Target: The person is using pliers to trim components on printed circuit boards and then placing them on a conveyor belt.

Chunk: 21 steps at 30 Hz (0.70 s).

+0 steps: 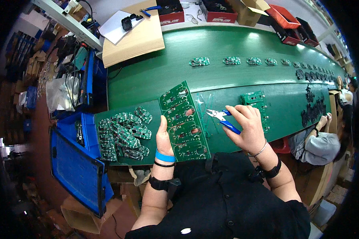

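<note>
Long green worktop [147, 79], green circuit-board panel [184, 121] standing tilted on its near edge, left hand [164, 137] clamped on the panel's left edge, right hand [248, 127] closed around blue-handled cutters [223, 118] just right of it, loose pile of cut boards [123, 133] at left.

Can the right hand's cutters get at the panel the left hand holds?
Probably yes: the cutters in the right hand point at the panel, with only bare belt between; the left hand grips the far edge.

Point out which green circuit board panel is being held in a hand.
The long panel gripped by the left hand; the other panel lies flat on the belt beyond the right hand.
</note>
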Tool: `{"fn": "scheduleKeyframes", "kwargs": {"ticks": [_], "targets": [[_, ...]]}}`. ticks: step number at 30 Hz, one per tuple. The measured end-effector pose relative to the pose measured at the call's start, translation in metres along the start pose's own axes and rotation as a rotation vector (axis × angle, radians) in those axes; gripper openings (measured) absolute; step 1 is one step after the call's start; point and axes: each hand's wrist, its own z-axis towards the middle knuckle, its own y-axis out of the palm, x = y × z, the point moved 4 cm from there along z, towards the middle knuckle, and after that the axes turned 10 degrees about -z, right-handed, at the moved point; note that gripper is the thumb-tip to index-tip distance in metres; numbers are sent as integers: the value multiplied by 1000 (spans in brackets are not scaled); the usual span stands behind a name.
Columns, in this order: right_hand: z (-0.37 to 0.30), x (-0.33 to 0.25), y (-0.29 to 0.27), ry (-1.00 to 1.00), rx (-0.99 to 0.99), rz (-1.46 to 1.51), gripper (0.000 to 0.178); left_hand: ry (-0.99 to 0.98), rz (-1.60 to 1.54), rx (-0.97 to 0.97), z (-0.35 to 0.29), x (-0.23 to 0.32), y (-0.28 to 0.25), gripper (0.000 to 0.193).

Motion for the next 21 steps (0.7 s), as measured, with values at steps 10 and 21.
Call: {"fn": "scheduleKeyframes", "kwargs": {"ticks": [10,21], "targets": [[-7,-29,5,-274,-300,-26,53,165,462,209,15,15,8,57],[-1,-38,6,-291,-378,-97,60,233,570,205,16,17,23,53]]}}
